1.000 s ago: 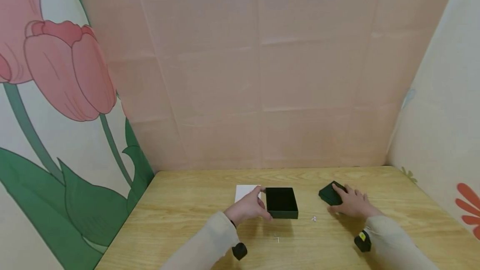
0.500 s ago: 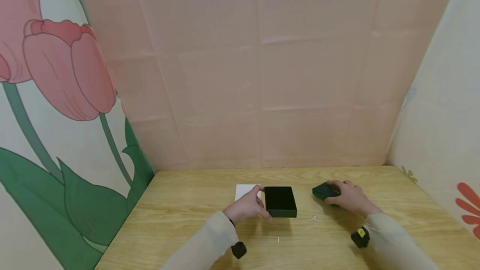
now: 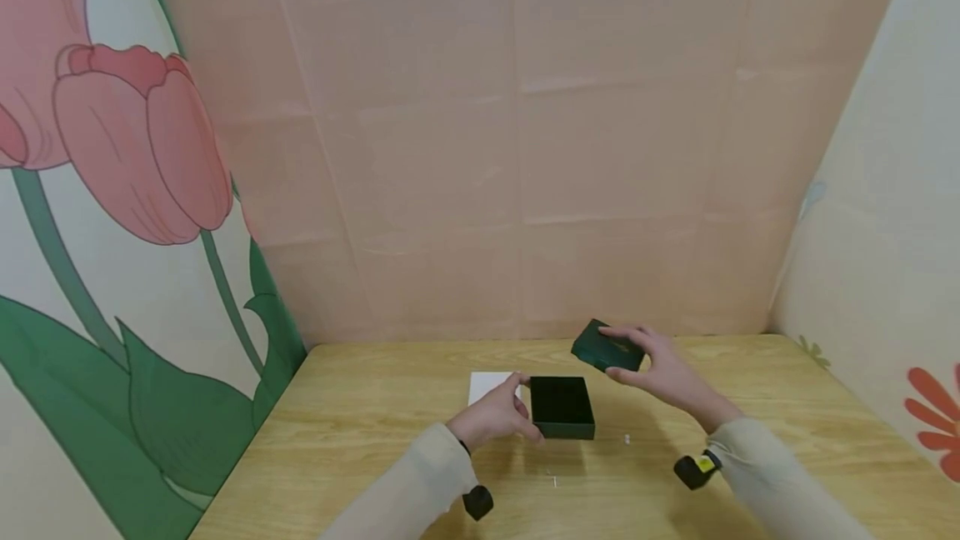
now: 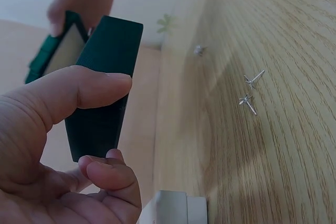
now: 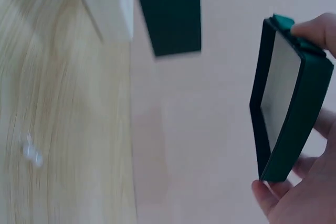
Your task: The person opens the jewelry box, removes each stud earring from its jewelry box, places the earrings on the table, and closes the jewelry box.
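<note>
My left hand [image 3: 493, 415] grips the dark green bottom of a small gift box [image 3: 562, 407] by its left side, above the table. The inside of the bottom looks black. In the left wrist view the thumb lies along the box's side wall. My right hand [image 3: 671, 369] holds the green box lid [image 3: 606, 347] by its edges, higher and to the right of the bottom. Seen from the right wrist, the lid is pale inside and has a green bow on its edge. Lid and bottom are apart. Two stud earrings [image 4: 248, 104] lie on the table below.
A white box [image 3: 489, 385] stands behind my left hand. Another small silvery piece [image 3: 627, 440] lies on the wood-patterned table [image 3: 375, 440], right of the bottom. A pink cloth wall [image 3: 517, 190] rises behind the table, with printed walls on both sides.
My right hand has lifted the lid off the table and brought it left and up, near the box bottom. My left hand stays in place with the bottom.
</note>
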Action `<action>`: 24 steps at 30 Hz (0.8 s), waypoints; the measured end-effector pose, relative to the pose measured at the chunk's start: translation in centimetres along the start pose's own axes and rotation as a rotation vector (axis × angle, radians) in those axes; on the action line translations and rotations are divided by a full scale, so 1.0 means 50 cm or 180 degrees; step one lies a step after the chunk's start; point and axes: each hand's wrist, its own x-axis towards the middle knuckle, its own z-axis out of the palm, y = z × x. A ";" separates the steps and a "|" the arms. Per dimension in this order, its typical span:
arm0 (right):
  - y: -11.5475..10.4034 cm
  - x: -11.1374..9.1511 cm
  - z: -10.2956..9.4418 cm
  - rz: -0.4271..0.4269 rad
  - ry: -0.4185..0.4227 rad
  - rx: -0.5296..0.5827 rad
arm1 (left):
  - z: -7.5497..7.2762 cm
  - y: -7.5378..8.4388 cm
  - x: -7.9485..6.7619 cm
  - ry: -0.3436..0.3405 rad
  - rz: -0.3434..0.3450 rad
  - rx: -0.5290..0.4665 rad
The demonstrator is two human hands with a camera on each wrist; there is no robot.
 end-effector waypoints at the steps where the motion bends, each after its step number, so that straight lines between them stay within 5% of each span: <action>1: -0.008 0.000 0.004 -0.0051 -0.0026 0.0078 | 0.001 0.000 0.000 0.0005 -0.0001 0.0000; 18: -0.067 0.003 0.055 -0.0680 -0.0544 0.0341 | 0.003 0.002 0.001 0.0010 -0.0023 -0.0011; 24: -0.062 0.003 0.067 -0.0581 -0.0762 0.0395 | 0.006 0.006 -0.001 -0.0012 -0.0022 -0.0099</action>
